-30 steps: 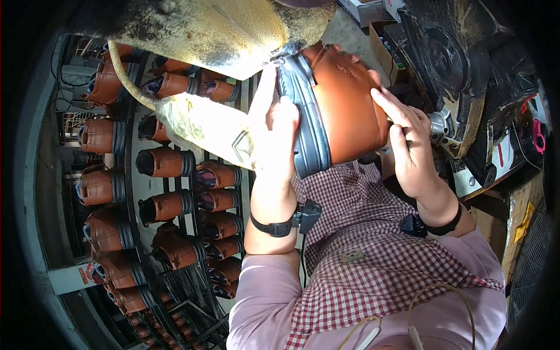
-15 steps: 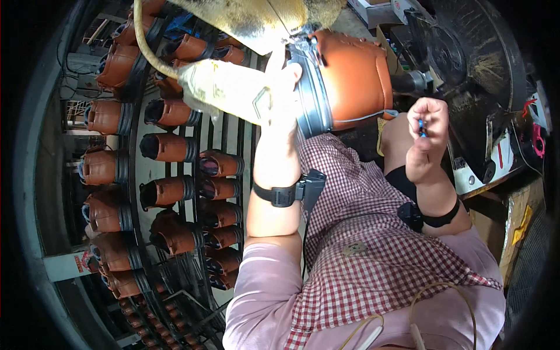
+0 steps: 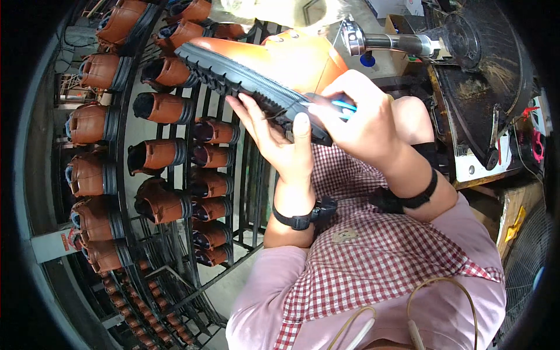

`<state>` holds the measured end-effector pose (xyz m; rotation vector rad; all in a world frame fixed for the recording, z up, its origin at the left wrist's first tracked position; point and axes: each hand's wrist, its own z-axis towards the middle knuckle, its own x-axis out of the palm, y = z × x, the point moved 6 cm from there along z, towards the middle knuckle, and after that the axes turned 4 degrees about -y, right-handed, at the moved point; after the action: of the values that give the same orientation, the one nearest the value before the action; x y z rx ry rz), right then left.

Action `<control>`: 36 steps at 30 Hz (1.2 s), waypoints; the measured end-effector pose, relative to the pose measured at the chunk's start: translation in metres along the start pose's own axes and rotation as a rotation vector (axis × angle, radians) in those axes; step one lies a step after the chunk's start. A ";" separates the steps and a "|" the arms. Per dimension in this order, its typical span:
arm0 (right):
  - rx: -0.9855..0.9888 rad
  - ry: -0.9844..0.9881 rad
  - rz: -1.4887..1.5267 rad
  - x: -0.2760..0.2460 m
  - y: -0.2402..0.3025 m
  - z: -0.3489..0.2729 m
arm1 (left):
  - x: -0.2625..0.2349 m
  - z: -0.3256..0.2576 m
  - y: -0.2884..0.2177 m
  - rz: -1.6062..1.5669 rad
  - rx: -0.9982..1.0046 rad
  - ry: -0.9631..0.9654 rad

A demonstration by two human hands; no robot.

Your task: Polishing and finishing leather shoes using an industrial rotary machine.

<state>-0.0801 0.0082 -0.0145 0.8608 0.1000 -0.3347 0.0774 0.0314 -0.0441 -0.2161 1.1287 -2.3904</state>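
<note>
A brown leather boot (image 3: 303, 64) with a black lugged sole (image 3: 227, 79) is tilted in front of me, its toe to the upper left. My left hand (image 3: 280, 140) holds it from below, fingers and palm against the tread and thumb raised along the sole. In my right hand (image 3: 367, 116) is a small blue-handled tool (image 3: 344, 107), pinched between the fingers. Its thin tip meets the sole's edge near the heel; what kind of tip it is cannot be made out. A dark thread-like strand hangs by the tread.
Racks on the left carry several rows of similar brown boots (image 3: 160, 108). Beyond the boot, a metal machine arm (image 3: 396, 42) reaches in from a dark machine (image 3: 478, 76). A glaring pale object (image 3: 280, 11) sits at the top. A fan grille (image 3: 525, 251) stands at lower right.
The boot has come off the machine arm and turned, sole toward me. My left hand has shifted beneath the sole. My right hand has moved left with the blue tool to the heel.
</note>
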 end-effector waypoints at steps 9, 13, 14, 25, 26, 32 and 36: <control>0.193 -0.143 0.281 -0.042 -0.024 0.007 | -0.020 0.008 0.005 -0.229 -0.143 -0.007; -0.348 0.088 -0.109 -0.028 0.016 0.024 | -0.024 0.008 0.021 -1.097 -0.578 -0.086; -0.436 0.170 -0.196 -0.019 0.022 0.021 | -0.023 0.005 0.021 -1.105 -0.584 -0.078; -0.017 0.072 0.144 -0.035 0.005 0.007 | -0.069 -0.052 0.069 -1.410 -0.960 0.002; 0.111 0.078 0.109 -0.030 -0.007 -0.002 | -0.071 -0.055 0.066 -1.527 -0.963 0.013; 0.119 0.078 0.201 0.010 -0.013 -0.014 | -0.074 -0.067 0.057 -1.754 -1.022 -0.001; -0.019 0.205 0.263 0.026 0.009 -0.029 | -0.078 -0.071 0.043 -1.859 -1.067 -0.031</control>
<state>-0.0513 0.0292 -0.0325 0.8766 0.1777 0.0009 0.1365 0.0945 -0.1183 -2.5195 2.7734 -2.2635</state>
